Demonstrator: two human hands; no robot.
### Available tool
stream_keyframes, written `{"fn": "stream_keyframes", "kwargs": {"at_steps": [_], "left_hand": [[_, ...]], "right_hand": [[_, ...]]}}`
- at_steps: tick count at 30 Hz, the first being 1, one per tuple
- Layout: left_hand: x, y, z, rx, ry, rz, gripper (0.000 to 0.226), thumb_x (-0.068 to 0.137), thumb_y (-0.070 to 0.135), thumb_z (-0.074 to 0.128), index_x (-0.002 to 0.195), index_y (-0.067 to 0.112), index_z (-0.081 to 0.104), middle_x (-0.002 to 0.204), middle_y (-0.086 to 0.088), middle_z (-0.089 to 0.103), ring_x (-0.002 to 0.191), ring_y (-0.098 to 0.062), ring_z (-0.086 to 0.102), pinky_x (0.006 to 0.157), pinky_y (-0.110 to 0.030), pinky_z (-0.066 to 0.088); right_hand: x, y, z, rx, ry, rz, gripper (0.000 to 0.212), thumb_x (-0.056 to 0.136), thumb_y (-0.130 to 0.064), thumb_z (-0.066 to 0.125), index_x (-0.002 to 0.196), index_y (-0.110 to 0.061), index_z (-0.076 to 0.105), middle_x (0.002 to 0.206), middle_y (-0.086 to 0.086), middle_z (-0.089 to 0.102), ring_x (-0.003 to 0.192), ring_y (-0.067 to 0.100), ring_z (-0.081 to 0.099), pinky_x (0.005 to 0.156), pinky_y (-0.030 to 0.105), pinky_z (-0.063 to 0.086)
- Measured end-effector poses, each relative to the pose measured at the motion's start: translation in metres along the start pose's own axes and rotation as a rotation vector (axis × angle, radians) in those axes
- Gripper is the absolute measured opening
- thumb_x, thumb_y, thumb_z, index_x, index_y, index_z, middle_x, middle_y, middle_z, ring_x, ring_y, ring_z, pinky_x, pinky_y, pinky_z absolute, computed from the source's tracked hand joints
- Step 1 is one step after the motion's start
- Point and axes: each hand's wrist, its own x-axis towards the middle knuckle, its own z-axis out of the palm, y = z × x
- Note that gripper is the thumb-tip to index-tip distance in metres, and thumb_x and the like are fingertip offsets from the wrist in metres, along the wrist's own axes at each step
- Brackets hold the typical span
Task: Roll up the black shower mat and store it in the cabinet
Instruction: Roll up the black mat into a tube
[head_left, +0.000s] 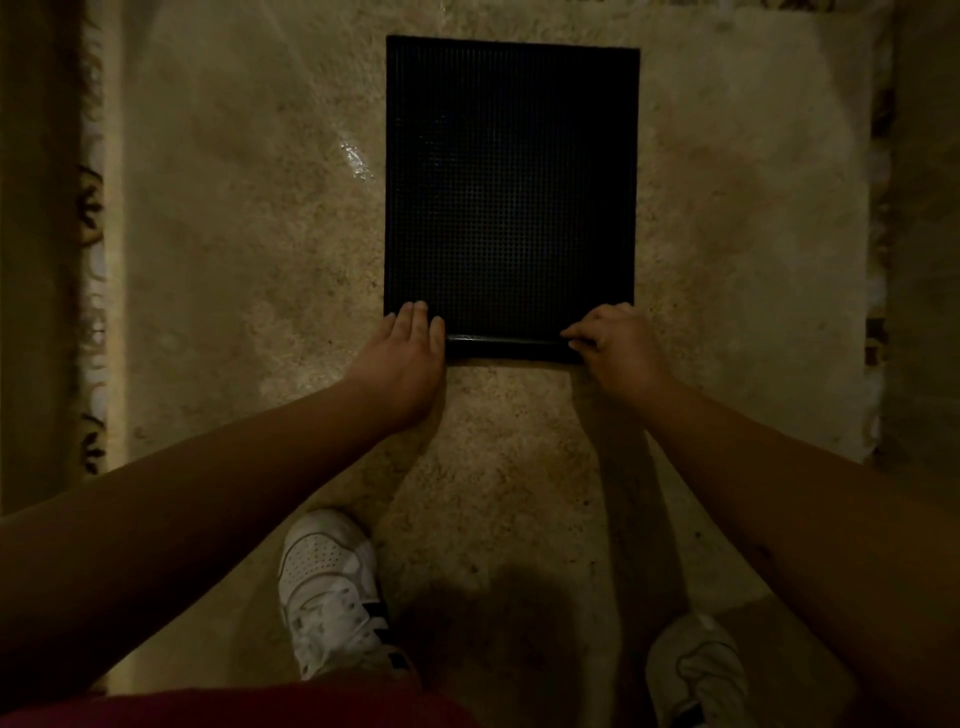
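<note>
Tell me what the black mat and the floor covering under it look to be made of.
Black mat: probably rubber or soft plastic, matte, with a fine grid texture; its near edge curls into a roll. Rug: likely a pale shaggy pile textile, fuzzy and mottled, with fringed edges.

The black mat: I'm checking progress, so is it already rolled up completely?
No, the black mat lies mostly flat on the floor, only its near edge curled.
</note>
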Motion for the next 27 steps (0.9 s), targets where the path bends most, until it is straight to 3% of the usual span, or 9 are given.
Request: {"fn": "stream_keyframes", "kwargs": {"at_steps": [4, 9, 14, 17, 20, 22, 25, 27], "left_hand": [[0.007, 0.001, 0.001, -0.059, -0.003, -0.042, 0.063, 0.099, 0.026, 0.018, 0.148, -0.006, -0.005, 0.156, -0.033, -0.004, 0.146, -0.042, -0.001, 0.119, -0.048, 0.008], [0.008, 0.003, 0.014, -0.078, 0.028, -0.057, 0.088, 0.094, 0.053, 0.028, 0.147, -0.005, -0.012, 0.156, -0.032, -0.01, 0.146, -0.043, -0.004, 0.118, -0.049, 0.007], [0.019, -0.006, 0.011, -0.018, 0.09, -0.051, 0.1, 0.085, 0.073, 0.022, 0.146, 0.008, -0.023, 0.158, -0.023, -0.016, 0.144, -0.049, -0.004, 0.115, -0.054, 0.016], [0.025, -0.005, 0.005, 0.027, 0.101, -0.052, 0.097, 0.087, 0.071, 0.016, 0.147, 0.004, -0.02, 0.157, -0.027, -0.016, 0.145, -0.044, -0.01, 0.117, -0.055, 0.012], [0.024, -0.007, 0.001, 0.109, 0.153, -0.032, 0.09, 0.091, 0.067, 0.017, 0.149, 0.005, -0.014, 0.159, -0.023, 0.004, 0.141, -0.038, 0.017, 0.11, -0.046, 0.028], [0.022, -0.011, -0.001, 0.172, 0.229, 0.028, 0.084, 0.092, 0.063, 0.023, 0.151, 0.013, -0.011, 0.15, -0.014, 0.024, 0.121, -0.03, 0.037, 0.093, -0.041, 0.038], [0.018, -0.016, -0.003, 0.211, 0.254, 0.177, 0.072, 0.094, 0.043, 0.035, 0.152, 0.022, -0.003, 0.135, -0.015, 0.037, 0.106, -0.03, 0.045, 0.082, -0.041, 0.042], [0.017, -0.015, -0.008, 0.167, 0.231, 0.175, 0.068, 0.093, 0.035, 0.043, 0.15, 0.023, 0.007, 0.129, -0.015, 0.043, 0.104, -0.032, 0.048, 0.079, -0.043, 0.046]], "right_hand": [[-0.01, -0.003, 0.001, -0.152, -0.049, -0.108, 0.038, 0.085, -0.003, 0.059, 0.123, -0.002, 0.062, 0.118, 0.02, 0.062, 0.107, 0.039, 0.052, 0.089, 0.041, 0.041], [-0.027, -0.003, 0.006, -0.403, -0.085, -0.162, 0.058, 0.086, -0.029, 0.063, 0.137, -0.005, 0.046, 0.124, 0.016, 0.053, 0.111, 0.034, 0.047, 0.088, 0.046, 0.043], [-0.003, -0.011, -0.003, -0.456, -0.13, -0.16, 0.044, 0.085, -0.007, 0.052, 0.129, -0.004, 0.051, 0.118, 0.016, 0.053, 0.107, 0.033, 0.047, 0.084, 0.045, 0.044], [0.0, -0.013, -0.006, -0.431, -0.149, -0.153, 0.04, 0.084, -0.004, 0.053, 0.124, -0.004, 0.054, 0.109, 0.015, 0.054, 0.103, 0.031, 0.047, 0.076, 0.042, 0.047], [0.005, -0.012, -0.011, -0.449, -0.162, -0.181, 0.031, 0.084, -0.005, 0.054, 0.114, -0.005, 0.059, 0.103, 0.014, 0.056, 0.098, 0.03, 0.05, 0.068, 0.036, 0.041], [0.011, -0.013, -0.014, -0.47, -0.189, -0.184, 0.024, 0.085, -0.008, 0.056, 0.109, -0.006, 0.061, 0.101, 0.013, 0.056, 0.097, 0.03, 0.051, 0.069, 0.035, 0.042], [0.017, -0.012, -0.016, -0.431, -0.235, -0.141, 0.024, 0.087, -0.017, 0.058, 0.11, -0.009, 0.063, 0.104, 0.012, 0.058, 0.1, 0.029, 0.053, 0.077, 0.037, 0.048], [0.018, -0.012, -0.018, -0.382, -0.247, -0.109, 0.028, 0.087, -0.023, 0.061, 0.113, -0.012, 0.061, 0.108, 0.012, 0.06, 0.101, 0.029, 0.055, 0.079, 0.038, 0.049]]}}
